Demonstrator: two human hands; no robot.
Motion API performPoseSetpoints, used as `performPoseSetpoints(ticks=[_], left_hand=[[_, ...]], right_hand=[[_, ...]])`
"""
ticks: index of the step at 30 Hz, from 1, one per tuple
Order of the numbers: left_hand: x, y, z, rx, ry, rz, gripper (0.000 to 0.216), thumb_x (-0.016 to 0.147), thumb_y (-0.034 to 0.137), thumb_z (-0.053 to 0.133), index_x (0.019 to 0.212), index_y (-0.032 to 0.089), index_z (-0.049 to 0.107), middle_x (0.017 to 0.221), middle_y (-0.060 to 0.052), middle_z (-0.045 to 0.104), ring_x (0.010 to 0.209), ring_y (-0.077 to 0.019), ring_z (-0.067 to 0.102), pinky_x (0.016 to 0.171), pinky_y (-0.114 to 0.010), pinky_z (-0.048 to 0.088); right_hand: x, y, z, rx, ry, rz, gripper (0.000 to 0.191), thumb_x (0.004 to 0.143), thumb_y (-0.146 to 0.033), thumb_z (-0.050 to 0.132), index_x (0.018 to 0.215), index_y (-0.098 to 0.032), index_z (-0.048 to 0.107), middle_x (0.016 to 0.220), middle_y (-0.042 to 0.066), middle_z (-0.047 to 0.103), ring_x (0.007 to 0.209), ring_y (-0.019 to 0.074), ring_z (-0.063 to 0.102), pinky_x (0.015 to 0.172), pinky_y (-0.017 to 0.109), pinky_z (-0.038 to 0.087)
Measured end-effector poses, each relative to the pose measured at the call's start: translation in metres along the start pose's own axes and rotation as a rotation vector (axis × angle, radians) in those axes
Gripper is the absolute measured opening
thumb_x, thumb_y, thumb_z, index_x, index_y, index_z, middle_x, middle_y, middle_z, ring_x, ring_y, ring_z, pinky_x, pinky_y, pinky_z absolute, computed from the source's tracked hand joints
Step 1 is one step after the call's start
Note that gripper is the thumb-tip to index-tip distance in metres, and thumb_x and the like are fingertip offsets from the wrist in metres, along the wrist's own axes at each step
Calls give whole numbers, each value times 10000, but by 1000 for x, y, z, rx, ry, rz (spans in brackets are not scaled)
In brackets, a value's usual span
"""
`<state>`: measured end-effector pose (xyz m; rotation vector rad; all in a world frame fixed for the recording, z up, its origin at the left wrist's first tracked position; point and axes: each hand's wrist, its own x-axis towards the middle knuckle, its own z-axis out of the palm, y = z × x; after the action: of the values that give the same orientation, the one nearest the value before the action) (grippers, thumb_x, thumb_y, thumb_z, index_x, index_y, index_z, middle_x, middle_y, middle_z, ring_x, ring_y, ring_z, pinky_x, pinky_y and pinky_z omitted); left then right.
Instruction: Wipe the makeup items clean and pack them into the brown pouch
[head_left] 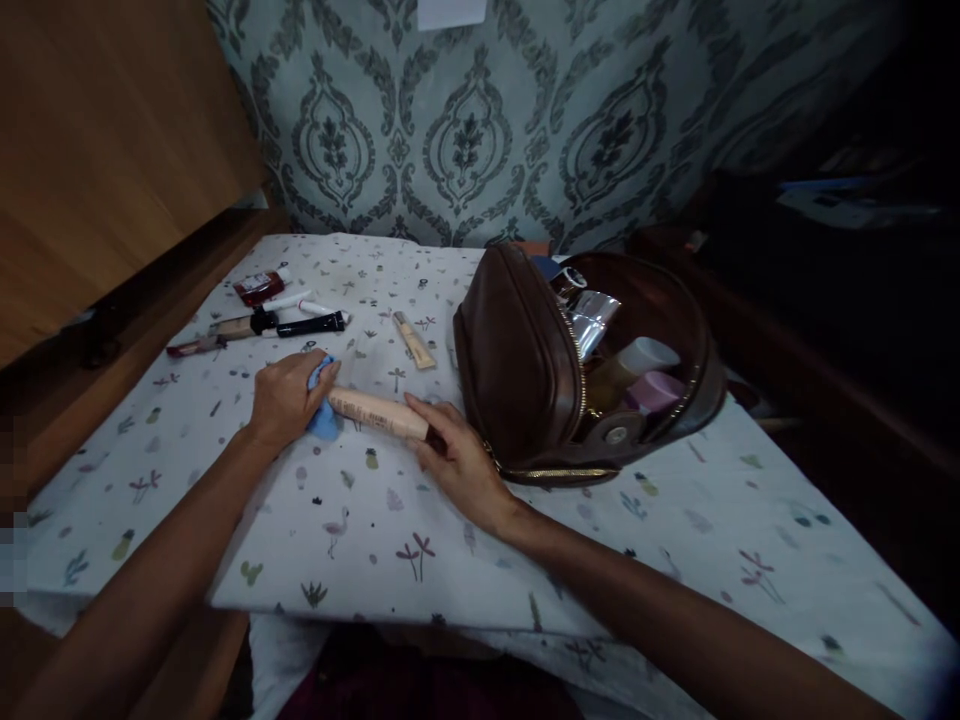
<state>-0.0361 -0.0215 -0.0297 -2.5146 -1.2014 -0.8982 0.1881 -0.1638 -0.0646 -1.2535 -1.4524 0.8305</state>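
A beige cosmetic tube (381,413) with dark print lies level between my two hands, just above the table. My right hand (461,462) grips it by its dark end, thumb and fingers closed around it. In my left hand (289,397) is a crumpled blue cloth (324,420), held against the tube's other end. Beyond the tube, a smaller beige tube (414,341) lies on the patterned cloth. To the right of my right hand stands a brown makeup bag (517,350), unzipped, with several bottles and a silver container (594,322) inside.
At the back left lie a small bottle of red liquid (261,288), a black tube (311,325), white slim sticks (324,309) and other cosmetics. A wooden cabinet (112,150) borders the left side. Patterned wallpaper (465,130) rises behind the white printed tablecloth (480,590).
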Motion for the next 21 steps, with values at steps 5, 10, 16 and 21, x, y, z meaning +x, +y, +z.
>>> performPoseSetpoints(ticks=[5, 10, 16, 21], left_hand=[[0, -2, 0, 42, 59, 64, 428, 1038, 392, 356, 790, 190, 640, 660, -46, 642, 635, -202, 604, 604, -308, 381], [1, 13, -10, 179, 178, 237, 336, 1022, 305, 431, 820, 178, 668, 686, -57, 670, 685, -225, 602, 682, -352, 414], [-2, 53, -17, 63, 6, 623, 292, 1006, 375, 525, 1117, 152, 679, 932, -98, 727, 841, -245, 652, 945, -458, 458], [-2, 48, -14, 105, -113, 595, 375, 1006, 455, 514, 1220, 176, 642, 912, -87, 696, 783, -250, 657, 784, -402, 499]], right_hand=[[1, -3, 2, 172, 41, 129, 544, 911, -403, 648, 1390, -191, 501, 1043, 62, 622, 849, 177, 640, 780, 343, 559], [3, -8, 2, 278, 8, 164, 368, 932, -463, 595, 1168, -184, 556, 832, -4, 608, 765, 158, 660, 733, 304, 553], [3, 0, 8, 264, 58, 110, 330, 886, -358, 641, 1177, -216, 576, 1019, 39, 664, 910, 179, 659, 812, 317, 558], [3, 1, 9, 194, 72, 90, 325, 863, -300, 657, 1173, -221, 599, 1125, 58, 647, 1030, 196, 634, 911, 347, 546]])
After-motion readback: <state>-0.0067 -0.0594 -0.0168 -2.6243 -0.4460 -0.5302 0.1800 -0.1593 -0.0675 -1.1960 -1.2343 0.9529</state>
